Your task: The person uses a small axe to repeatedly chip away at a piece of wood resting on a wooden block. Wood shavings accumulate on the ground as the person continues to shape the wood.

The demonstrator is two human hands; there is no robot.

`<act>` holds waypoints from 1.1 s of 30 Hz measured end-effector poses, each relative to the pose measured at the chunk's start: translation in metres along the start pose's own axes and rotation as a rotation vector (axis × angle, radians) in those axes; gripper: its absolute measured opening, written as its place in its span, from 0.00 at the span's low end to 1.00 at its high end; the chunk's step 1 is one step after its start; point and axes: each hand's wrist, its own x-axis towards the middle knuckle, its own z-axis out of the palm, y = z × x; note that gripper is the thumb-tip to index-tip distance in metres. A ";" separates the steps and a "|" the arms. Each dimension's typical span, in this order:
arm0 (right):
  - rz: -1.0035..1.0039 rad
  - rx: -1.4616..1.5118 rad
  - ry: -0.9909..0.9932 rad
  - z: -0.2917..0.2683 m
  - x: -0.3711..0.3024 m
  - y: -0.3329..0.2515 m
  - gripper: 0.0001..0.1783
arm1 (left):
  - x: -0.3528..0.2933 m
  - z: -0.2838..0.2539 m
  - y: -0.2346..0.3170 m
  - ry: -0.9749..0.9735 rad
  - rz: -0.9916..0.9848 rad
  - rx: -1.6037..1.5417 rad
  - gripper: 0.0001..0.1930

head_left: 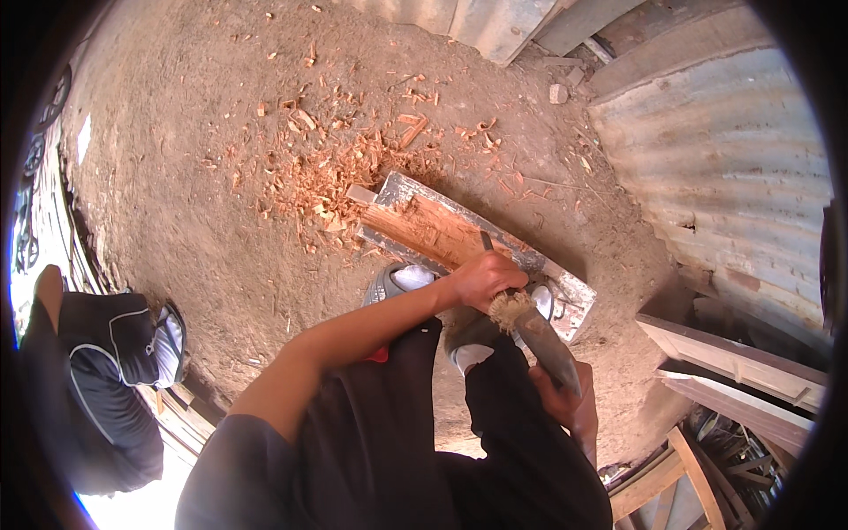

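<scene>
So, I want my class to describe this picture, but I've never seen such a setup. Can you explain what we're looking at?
There is no machine here: a person works with two bare hands. The one picture comes from a wide fisheye camera worn on their head, looking down, so straight edges bend near the dark rim.

The left hand grips a thin dark tool, perhaps a chisel, over a piece of reddish wood. The right hand holds a thick club with a frayed end; part of that grip is hidden.

The wood lies on a worn, pale-painted board. Beyond it, shavings lie scattered on the dirt ground. Another person in dark clothes shows at the left.
</scene>
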 end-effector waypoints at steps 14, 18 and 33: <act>-0.089 -0.144 0.202 0.030 0.026 0.045 0.13 | 0.015 0.003 -0.001 0.131 0.025 -0.091 0.17; -0.107 -0.208 0.130 0.023 0.012 0.042 0.18 | 0.006 0.006 -0.007 0.071 -0.007 -0.044 0.18; -0.097 -0.294 0.148 0.034 0.026 0.089 0.10 | -0.001 0.013 -0.010 0.031 -0.018 -0.040 0.17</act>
